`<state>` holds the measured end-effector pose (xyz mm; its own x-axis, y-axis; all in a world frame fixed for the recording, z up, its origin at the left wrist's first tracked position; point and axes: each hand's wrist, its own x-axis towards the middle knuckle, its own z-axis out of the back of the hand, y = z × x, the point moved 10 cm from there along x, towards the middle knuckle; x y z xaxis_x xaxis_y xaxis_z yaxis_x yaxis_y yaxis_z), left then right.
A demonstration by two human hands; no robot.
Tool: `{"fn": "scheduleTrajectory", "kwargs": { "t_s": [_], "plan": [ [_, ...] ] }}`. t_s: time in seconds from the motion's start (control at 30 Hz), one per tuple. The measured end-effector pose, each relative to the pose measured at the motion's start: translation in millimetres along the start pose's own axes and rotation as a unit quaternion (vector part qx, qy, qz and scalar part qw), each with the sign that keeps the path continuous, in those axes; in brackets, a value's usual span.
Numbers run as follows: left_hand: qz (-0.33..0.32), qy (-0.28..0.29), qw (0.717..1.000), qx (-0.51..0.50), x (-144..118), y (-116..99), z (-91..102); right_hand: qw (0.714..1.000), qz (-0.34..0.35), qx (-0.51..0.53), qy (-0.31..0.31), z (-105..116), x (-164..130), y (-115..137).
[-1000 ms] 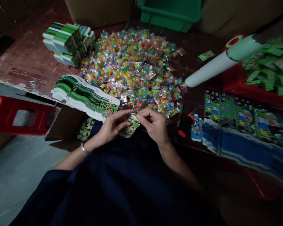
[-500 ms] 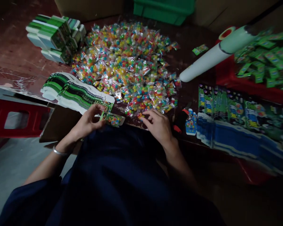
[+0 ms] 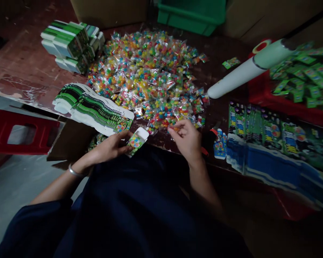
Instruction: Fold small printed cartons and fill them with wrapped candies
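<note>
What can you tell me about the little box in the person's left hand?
The small box looks like thin printed card, mostly green with colourful round pictures and a white flap at its upper end, which seems open. It tilts towards the upper right, gripped by the left hand near the front edge of the table.

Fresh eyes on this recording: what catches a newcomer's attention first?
Probably the big heap of bright candy packets, mid-table. Just in front of it, the left hand holds a small green box. At the far right, many green packs lie piled by a long pale tube.
</note>
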<state>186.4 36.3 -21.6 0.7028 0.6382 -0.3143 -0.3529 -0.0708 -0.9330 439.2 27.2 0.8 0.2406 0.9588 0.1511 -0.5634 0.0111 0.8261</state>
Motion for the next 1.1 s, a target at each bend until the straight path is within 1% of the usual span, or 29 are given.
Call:
{"fn": "scheduleTrajectory", "kwargs": {
  "t_s": [0.03, 0.1, 0.13, 0.2, 0.3, 0.4, 0.5, 0.63, 0.7, 0.8, 0.87, 0.93, 1.03, 1.1],
  "plan": [
    [-0.014, -0.03, 0.999, -0.02, 6, 0, 2.0, 0.998, -0.013, 0.059, -0.028, 7, 0, 3],
    [-0.044, -0.079, 0.996, -0.019, 16, -4, 3.2, 0.986, -0.02, 0.153, -0.06, 14, 1, 13],
    [-0.057, -0.095, 0.994, -0.011, 20, -7, 2.1, 0.981, -0.015, 0.179, -0.069, 14, 1, 21],
    [-0.077, -0.107, 0.991, -0.006, 27, -14, -2.8, 0.976, 0.002, 0.202, -0.081, 12, 2, 38],
    [-0.083, -0.106, 0.991, -0.026, 32, -22, -9.8, 0.98, 0.028, 0.177, -0.082, 5, 3, 55],
    [-0.077, -0.117, 0.989, -0.046, 33, -24, -10.4, 0.99, 0.053, 0.115, -0.058, -4, 6, 64],
    [-0.079, -0.122, 0.986, -0.081, 36, -22, -12.3, 0.992, 0.097, 0.075, -0.042, -11, 7, 71],
    [-0.093, -0.141, 0.977, -0.134, 40, -23, -16.4, 0.989, 0.111, 0.076, -0.057, -15, 7, 71],
    [-0.104, -0.154, 0.969, -0.162, 41, -24, -17.2, 0.99, 0.12, 0.065, -0.035, -19, 7, 73],
    [-0.135, -0.188, 0.955, -0.185, 39, -30, -12.2, 0.988, 0.136, 0.073, 0.024, -24, 6, 75],
    [-0.158, -0.207, 0.947, -0.188, 36, -35, -7.6, 0.986, 0.128, 0.104, 0.024, -21, 4, 71],
    [-0.167, -0.204, 0.946, -0.189, 35, -39, -6.8, 0.986, 0.104, 0.131, 0.014, -19, 2, 65],
    [-0.153, -0.173, 0.955, -0.188, 37, -40, -11.3, 0.984, 0.068, 0.156, 0.043, -33, -3, 57],
    [-0.145, -0.163, 0.957, -0.192, 39, -40, -12.8, 0.982, 0.053, 0.176, 0.034, -38, -6, 53]
  ]
}}
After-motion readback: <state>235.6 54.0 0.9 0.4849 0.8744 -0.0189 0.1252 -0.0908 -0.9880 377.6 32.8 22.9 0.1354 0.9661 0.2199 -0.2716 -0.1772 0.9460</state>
